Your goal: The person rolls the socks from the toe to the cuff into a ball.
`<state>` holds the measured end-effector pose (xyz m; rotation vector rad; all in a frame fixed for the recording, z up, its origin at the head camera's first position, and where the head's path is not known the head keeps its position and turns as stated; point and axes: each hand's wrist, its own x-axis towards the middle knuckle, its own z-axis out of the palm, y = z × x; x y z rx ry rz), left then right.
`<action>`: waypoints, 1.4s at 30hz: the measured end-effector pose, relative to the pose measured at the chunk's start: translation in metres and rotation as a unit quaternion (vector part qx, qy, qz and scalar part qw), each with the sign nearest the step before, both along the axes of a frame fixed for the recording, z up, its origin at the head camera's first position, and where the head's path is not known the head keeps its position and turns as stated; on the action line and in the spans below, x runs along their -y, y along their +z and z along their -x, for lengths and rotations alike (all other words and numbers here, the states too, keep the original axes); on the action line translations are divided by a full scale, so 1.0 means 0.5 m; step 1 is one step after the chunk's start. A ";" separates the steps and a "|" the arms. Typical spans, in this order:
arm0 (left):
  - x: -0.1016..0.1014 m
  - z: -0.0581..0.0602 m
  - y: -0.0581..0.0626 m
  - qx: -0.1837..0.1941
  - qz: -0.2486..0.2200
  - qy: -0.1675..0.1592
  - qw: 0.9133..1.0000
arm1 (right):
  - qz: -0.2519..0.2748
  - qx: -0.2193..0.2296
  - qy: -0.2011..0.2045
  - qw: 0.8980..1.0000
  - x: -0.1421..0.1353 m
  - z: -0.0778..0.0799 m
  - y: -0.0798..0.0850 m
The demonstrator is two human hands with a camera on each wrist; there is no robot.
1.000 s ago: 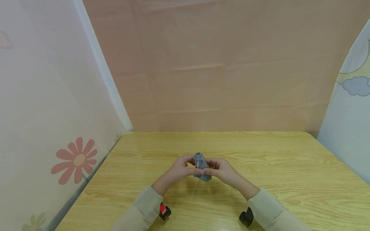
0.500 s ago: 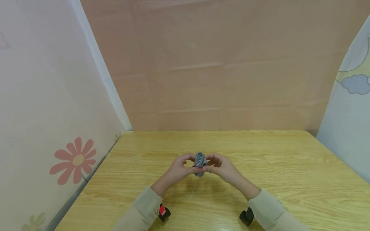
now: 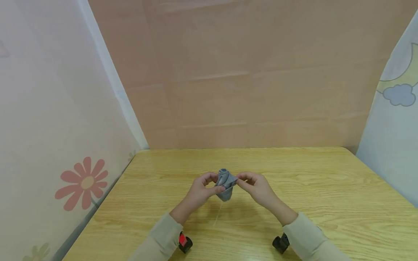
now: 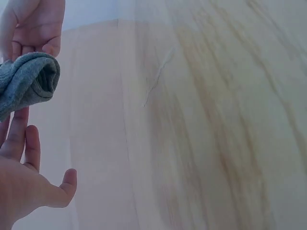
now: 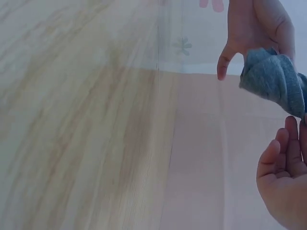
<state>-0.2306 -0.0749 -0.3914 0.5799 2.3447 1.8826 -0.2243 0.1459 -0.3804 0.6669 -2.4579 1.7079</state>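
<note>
Head cam: grey cloth [image 3: 224, 181] btwn L fingers [image 3: 210, 176] & R fingers [image 3: 247, 175]

I now have the right hand [image 3: 260, 189] parted from the left hand [image 3: 200, 190], pinching a corner [image 3: 233, 179] of the cloth [image 3: 224, 195] drawn out sideways.

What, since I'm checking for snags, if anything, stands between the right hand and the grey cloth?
Nothing visible: the right hand directly pinches a pointed corner of the grey cloth, while the left hand holds the opposite side without coming between them.
</note>
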 end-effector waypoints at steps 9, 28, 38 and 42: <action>-0.006 -0.007 -0.003 -0.059 0.053 -0.059 0.995 | 0.021 -0.016 -0.004 1.000 0.000 0.000 0.004; -0.004 -0.034 -0.006 -0.088 0.050 -0.157 0.982 | 0.005 0.049 0.069 0.996 0.000 0.013 0.009; 0.001 -0.039 0.001 -0.053 -0.024 -0.152 0.987 | 0.003 0.021 0.105 0.994 0.010 0.012 0.000; 0.003 -0.036 -0.005 -0.038 -0.032 -0.152 0.987 | -0.004 0.016 0.094 0.995 0.012 0.012 -0.004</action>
